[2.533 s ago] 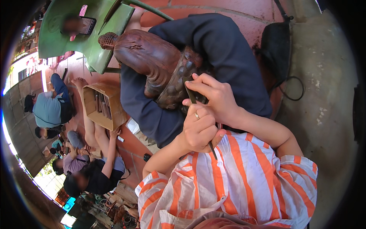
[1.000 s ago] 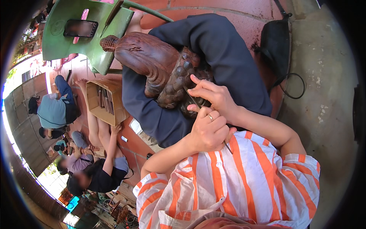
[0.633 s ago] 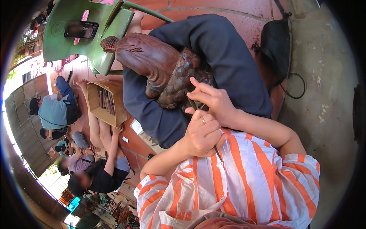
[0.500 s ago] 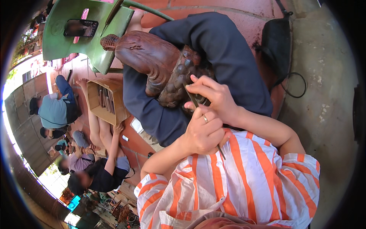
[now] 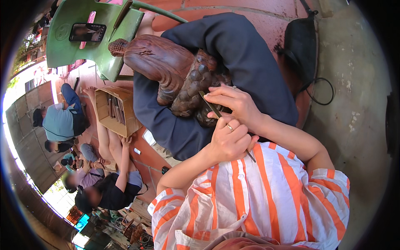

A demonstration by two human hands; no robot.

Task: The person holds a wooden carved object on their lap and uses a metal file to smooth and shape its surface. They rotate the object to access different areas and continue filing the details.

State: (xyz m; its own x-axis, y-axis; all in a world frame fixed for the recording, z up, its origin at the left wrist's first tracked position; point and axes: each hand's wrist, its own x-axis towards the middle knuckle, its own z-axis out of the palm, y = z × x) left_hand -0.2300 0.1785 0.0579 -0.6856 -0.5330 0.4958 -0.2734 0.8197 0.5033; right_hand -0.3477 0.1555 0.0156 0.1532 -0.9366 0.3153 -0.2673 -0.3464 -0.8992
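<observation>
A dark brown carved wooden statue (image 5: pixel 154 58) lies across my lap, its knobbly-haired head toward the left and its rough, pebbled base (image 5: pixel 193 85) near my hands. Slanting over that base is a thin, flat metal file (image 5: pixel 211 106). My left hand (image 5: pixel 231 141), with a ring, is wrapped round its near part, and the thin end sticks out below the fist toward my striped shirt. Higher up, my right hand (image 5: pixel 235 104) pinches the file's far part between thumb and fingers, close against the base. The fingers partly hide where the file meets the wood.
A green chair (image 5: pixel 62 52) at upper left bears a phone (image 5: pixel 87 32) and a slim tool (image 5: pixel 121 16). Left of my knees, a cardboard box (image 5: pixel 127 102) holds several tools, with a person's hand at it. Other people sit beyond. A black bag (image 5: pixel 300 50) lies at right.
Both hands and the file have shifted slightly to the right. The file's flat face shows more now, and the right fingers lie flatter over it. The statue has barely moved.
</observation>
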